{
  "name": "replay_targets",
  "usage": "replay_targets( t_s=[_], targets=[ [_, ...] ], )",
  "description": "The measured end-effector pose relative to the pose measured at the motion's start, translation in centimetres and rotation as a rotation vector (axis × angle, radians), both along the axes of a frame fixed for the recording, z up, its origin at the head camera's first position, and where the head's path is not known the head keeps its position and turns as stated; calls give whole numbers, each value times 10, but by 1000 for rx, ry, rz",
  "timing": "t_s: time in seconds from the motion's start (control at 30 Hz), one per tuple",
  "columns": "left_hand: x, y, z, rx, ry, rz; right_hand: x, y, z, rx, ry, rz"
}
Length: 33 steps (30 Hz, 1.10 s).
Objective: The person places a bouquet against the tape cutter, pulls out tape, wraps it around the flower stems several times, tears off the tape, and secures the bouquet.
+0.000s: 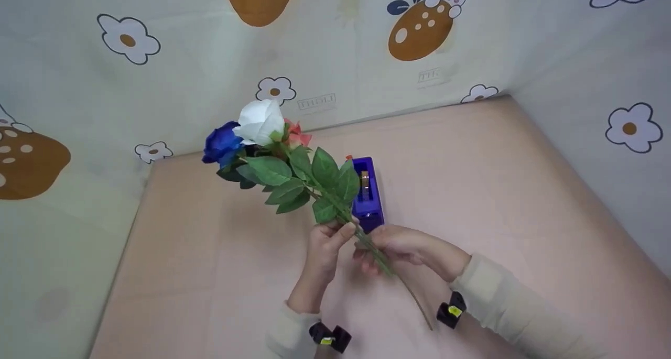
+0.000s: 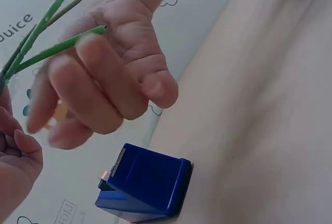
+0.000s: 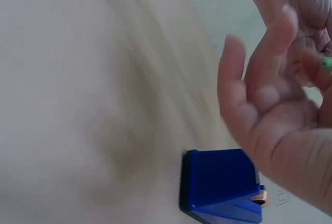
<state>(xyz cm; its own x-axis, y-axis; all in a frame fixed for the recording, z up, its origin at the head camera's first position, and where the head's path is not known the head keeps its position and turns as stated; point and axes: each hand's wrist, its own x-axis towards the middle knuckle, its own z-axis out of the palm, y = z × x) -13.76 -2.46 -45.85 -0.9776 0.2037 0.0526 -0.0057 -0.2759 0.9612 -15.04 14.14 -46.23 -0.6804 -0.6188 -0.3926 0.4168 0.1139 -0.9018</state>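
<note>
A bunch of artificial roses, with a white rose [image 1: 260, 122], a blue rose [image 1: 222, 144] and a coral one [image 1: 298, 134], slants across the head view. My left hand [image 1: 327, 243] grips its green stems [image 1: 373, 250] below the leaves. My right hand [image 1: 401, 243] is at the stems just under the left, its fingers bent beneath them. In the left wrist view, cut stem ends [image 2: 65, 43] cross in front of the right palm. Whether the right thumb and forefinger pinch anything is hidden. Behind the hands stands a blue tape dispenser [image 1: 370, 212] with a tape roll in it.
The dispenser stands on a pale pinkish table [image 1: 472, 191]. Light walls [image 1: 356, 50] printed with flowers and brown strawberry shapes rise behind and beside the table. One longer stem [image 1: 417, 298] reaches down toward the near edge. Each wrist wears a black camera band [image 1: 452, 309].
</note>
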Motion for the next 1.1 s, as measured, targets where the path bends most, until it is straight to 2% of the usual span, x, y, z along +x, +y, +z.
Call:
replay_targets(
  t_s=[0.1, 0.17, 0.27, 0.37, 0.47, 0.6, 0.77, 0.93, 1.1],
  targets=[
    [-2, -3, 1, -39, -9, 21, 2, 1, 7, 11, 153, -211],
    [-3, -4, 1, -64, 2, 25, 5, 0, 10, -50, 201, -279],
    [-4, -4, -1, -87, 30, 15, 8, -4, 14, -172, 151, -294],
    [-4, -5, -4, -86, 42, -1, 9, -6, 15, -237, 71, -281],
    [-4, -7, -5, -75, 36, -27, 9, -6, 13, -308, 10, -224],
    [-4, -9, -4, -67, 41, -66, 8, -5, 10, -434, -20, -80],
    [-4, -11, -2, -76, 57, -92, 8, -4, 7, -541, 38, 58],
    [-5, -12, 0, -57, 109, -136, 7, -2, 5, -588, 46, 132],
    [-7, -15, -1, -34, 188, -228, 7, 2, 5, -551, 17, 220]
  ],
)
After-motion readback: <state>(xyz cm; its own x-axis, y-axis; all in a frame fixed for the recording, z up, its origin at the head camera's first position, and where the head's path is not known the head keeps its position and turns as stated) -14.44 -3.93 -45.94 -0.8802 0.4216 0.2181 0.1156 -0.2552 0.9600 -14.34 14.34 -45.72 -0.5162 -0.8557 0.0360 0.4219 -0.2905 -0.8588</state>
